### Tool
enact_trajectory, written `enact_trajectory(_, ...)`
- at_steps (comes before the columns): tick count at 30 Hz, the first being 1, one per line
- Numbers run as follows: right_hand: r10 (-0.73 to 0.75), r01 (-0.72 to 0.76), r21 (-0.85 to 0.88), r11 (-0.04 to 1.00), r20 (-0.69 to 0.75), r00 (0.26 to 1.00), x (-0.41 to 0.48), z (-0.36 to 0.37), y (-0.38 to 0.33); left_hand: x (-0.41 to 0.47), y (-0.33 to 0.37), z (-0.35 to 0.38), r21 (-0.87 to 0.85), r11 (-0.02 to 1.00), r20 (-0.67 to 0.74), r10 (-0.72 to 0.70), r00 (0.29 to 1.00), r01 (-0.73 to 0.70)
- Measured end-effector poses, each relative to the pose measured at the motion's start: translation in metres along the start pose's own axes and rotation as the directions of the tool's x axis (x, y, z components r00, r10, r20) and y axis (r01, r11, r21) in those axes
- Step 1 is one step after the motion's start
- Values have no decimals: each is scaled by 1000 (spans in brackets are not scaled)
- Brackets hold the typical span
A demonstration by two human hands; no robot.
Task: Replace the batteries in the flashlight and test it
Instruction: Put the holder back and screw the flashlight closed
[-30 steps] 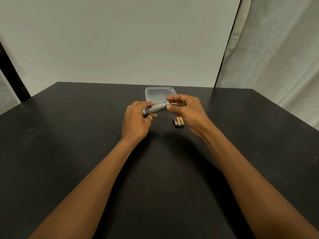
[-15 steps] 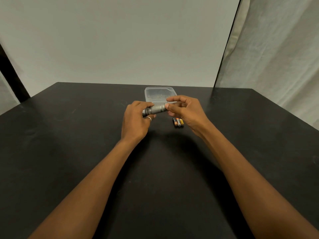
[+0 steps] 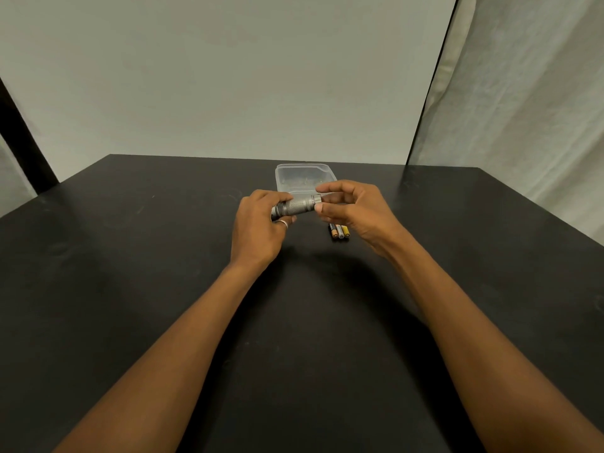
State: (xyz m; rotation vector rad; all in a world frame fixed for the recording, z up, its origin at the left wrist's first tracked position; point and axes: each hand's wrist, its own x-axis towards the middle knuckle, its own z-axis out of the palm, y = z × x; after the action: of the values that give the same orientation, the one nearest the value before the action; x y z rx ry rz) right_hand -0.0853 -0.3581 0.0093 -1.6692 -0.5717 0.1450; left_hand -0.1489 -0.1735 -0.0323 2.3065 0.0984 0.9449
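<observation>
Forearms reaching forward over the dark worktop (image 3: 130, 289), both raised a little above it. Left hand (image 3: 258, 228) wrapped around the head end of the flashlight (image 3: 295, 206), fingers closed on the barrel, a ring (image 3: 283, 223) on one of them. Right hand (image 3: 354, 214) at the other end of the flashlight, thumb and fingertips (image 3: 318, 208) set lightly around the ribbed end cap, pinching it but loosely; remaining fingers curved and a little spread. Flashlight held level between both hands, above the worktop, not resting on it.

Just below and behind the right fingers: three small batteries (image 3: 340, 231) lying side by side on the worktop, touching each other, close to the palm. Cannot tell from here if old or new. Beyond the fingers, further away: clear plastic container (image 3: 304, 178), open, partly hidden by the flashlight and the right fingertips; contents too dim to name.

Judged from this: task probably in the middle or late part. Cap looks seated on the body, so most likely either being unscrewed or being tightened; not possible to decide which. If tightening, then left: to finish the turn and to press the switch for the test. If loosening, then nearly everything left. No light visible from the head.
</observation>
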Motion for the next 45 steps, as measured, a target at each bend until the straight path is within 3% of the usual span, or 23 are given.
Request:
enact_trajectory(23, -39, 34, -54, 998, -94, 995, 2, 2, 5, -1, -1, 1, 29, 998, 4, 50, 999, -50)
enact_trajectory(31, -24, 22, -97, 995, -20, 1000, 2, -1, 3, 0, -2, 0, 24, 999, -3, 23, 1000, -23)
enact_trajectory(36, 13, -13, -27, 1000, -20, 1000, 1, 0, 4, 0, -1, 0, 19, 999, -3, 30, 1000, -30)
enact_trajectory(45, 45, -51, -92, 994, -69, 997, 2, 4, 6, -1, 0, 1, 20, 999, 4, 42, 999, -42)
